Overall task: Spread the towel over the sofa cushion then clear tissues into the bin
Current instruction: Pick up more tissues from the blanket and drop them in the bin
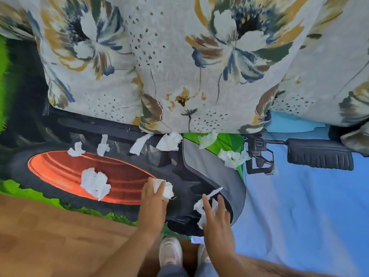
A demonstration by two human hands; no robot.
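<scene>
The towel (299, 196), printed with a tractor, lies spread flat over the sofa seat. Crumpled tissues (95, 183) are scattered across it, most toward the far edge under the floral cushions (179, 56). The left hand (153, 194) pinches one tissue; the right hand (216, 216), fingers spread, presses on another.

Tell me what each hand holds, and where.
Left hand pinches a crumpled tissue by its near edge; right hand presses another tissue, grip unclear.
</scene>
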